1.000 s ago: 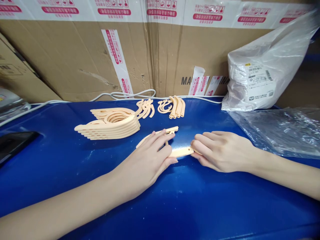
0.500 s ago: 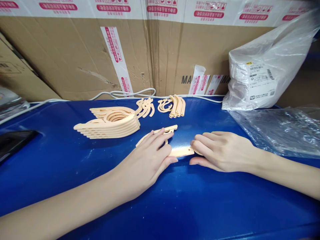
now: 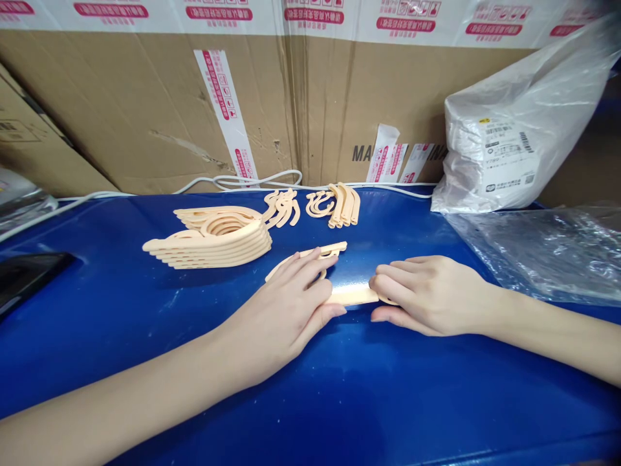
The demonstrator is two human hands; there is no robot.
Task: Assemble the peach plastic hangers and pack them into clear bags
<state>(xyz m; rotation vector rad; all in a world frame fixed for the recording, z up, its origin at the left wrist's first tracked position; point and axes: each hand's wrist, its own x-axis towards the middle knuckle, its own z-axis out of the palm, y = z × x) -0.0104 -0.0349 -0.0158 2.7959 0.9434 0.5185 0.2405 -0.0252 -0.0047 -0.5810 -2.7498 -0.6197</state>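
Observation:
My left hand (image 3: 295, 301) lies over a cream plastic curved frame piece (image 3: 353, 297), fingers across its far arm and thumb at the near edge, gripping it down on the blue table. Two arms of the piece stick out to the right of the fingers. At the near arm's right end, my right hand (image 3: 429, 294) is closed, pinching a small curved cream plastic piece (image 3: 387, 299) mostly hidden under the fingers. Whether the two pieces are joined or only touching, I cannot tell. Further left stands a stack of matching frame pieces (image 3: 218, 249).
Behind lie S-shaped cream pieces (image 3: 282, 208), hook-like pieces (image 3: 317, 204) and curved tubes (image 3: 345, 206). A white cable (image 3: 262, 178) runs along large cardboard boxes (image 3: 330, 97). Right are a white plastic bag (image 3: 509, 142) and clear film (image 3: 533, 252); a dark flat object (image 3: 33, 278) lies left.
The near arm of the frame piece has rolled slightly, so its hole no longer shows. My right hand has shifted very slightly; the stack and loose parts stay put.

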